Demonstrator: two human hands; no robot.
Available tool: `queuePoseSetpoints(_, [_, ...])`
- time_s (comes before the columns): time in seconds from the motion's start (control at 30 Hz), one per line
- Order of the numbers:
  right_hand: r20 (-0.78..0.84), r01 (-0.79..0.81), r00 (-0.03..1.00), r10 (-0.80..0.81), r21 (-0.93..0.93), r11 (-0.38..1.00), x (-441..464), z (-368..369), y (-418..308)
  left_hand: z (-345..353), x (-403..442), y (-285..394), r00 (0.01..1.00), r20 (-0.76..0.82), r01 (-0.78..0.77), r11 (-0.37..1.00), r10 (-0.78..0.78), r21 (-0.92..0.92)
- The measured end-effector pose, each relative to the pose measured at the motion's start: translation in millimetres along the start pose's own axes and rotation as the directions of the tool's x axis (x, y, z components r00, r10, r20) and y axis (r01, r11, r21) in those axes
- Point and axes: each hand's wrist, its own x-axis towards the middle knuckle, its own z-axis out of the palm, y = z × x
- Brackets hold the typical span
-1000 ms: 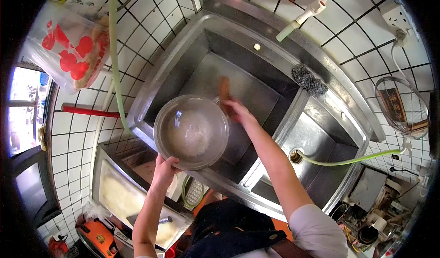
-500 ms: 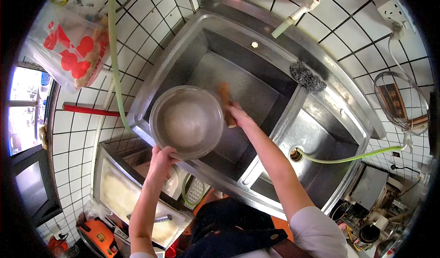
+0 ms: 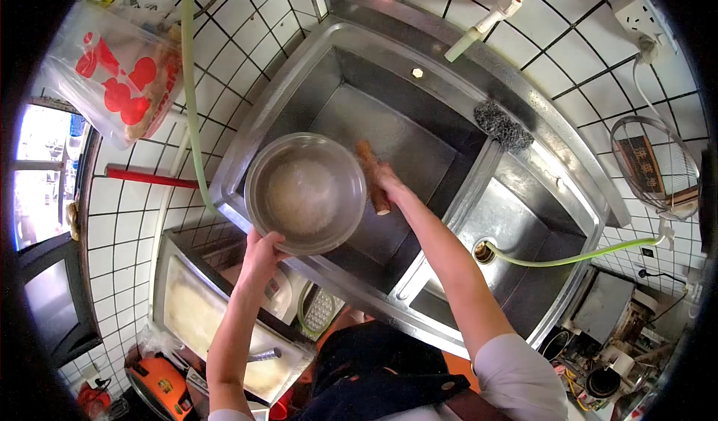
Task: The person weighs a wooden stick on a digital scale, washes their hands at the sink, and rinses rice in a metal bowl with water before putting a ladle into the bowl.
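Note:
My left hand (image 3: 263, 252) grips the lower left rim of a round metal bowl (image 3: 305, 194), which is tilted over the left part of the large sink basin (image 3: 389, 122). Something pale lies at the bottom of the bowl. Beside the bowl's right edge, my right hand (image 3: 383, 179) is closed around a brown, stick-like root (image 3: 364, 152). Its cut, pale lower end points toward me. The fingers of that hand are partly hidden behind the root and the bowl's rim.
A smaller basin (image 3: 516, 226) on the right has a green hose (image 3: 583, 258) at its drain. A steel scrubber (image 3: 502, 126) rests on the sink ledge. A grater (image 3: 320, 310) is below the bowl. A plastic bag (image 3: 120, 84) hangs upper left.
The bowl and my left hand have moved up and slightly left. My right hand still holds the root, which has turned a little, and its lower end now shows.

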Motion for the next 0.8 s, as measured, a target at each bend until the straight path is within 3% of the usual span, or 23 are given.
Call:
queuePoseSetpoints(0.03, [-0.013, -0.029, 0.999, 0.03, 0.055, 0.998, 2.7, -0.9, 2.3, 1.8, -0.8, 1.2, 1.0, -0.003, -0.003, 1.0, 0.003, -0.005])
queuePoseSetpoints(0.13, [0.092, 0.284, 0.951, -0.294, 0.11, 0.952, 28.9, -7.9, 34.9, 9.0, -6.5, 10.3, 1.0, -0.015, 0.006, 1.0, -0.006, -0.005])
queuePoseSetpoints(0.23, [0.205, 0.173, 0.97, -0.133, -0.191, 0.966, 18.8, -19.0, 24.9, 9.9, -5.8, 13.9, 1.0, -0.021, 0.001, 1.0, -0.002, -0.007])
queuePoseSetpoints(0.33, [-0.056, 0.156, 0.981, -0.188, -0.357, 0.921, -7.7, -8.5, 19.8, 3.3, 6.3, 11.5, 1.0, -0.017, -0.004, 1.0, 0.004, 0.01])
queuePoseSetpoints(0.43, [-0.017, 0.249, 0.967, -0.255, -0.154, 0.956, -46.1, 3.4, 11.7, 3.2, 12.5, 12.6, 0.999, -0.033, -0.008, 1.0, 0.009, 0.02])
queuePoseSetpoints(0.53, [0.114, 0.181, 0.981, -0.155, -0.275, 0.944, -34.7, -9.5, 23.4, 8.9, 10.9, 19.3, 1.0, -0.005, -0.024, 0.999, 0.024, 0.024])
queuePoseSetpoints(0.63, [0.12, -0.007, 0.993, 0.003, 0.039, 0.999, -18.5, -10.5, 28.7, 9.3, 11.3, 18.5, 0.998, 0.04, -0.05, 0.999, 0.051, -0.008])
queuePoseSetpoints(0.73, [0.231, 0.062, 0.969, -0.088, 0.115, 0.991, -8.4, -15.9, 25.1, 9.4, 6.9, 14.5, 0.997, 0.061, -0.049, 0.998, 0.051, -0.036])
queuePoseSetpoints(0.8, [0.078, 0.118, 0.99, -0.119, 0.014, 0.993, 7.3, -14.3, 24.7, 9.4, 1.6, 12.6, 0.998, 0.054, -0.03, 0.999, 0.031, -0.026])
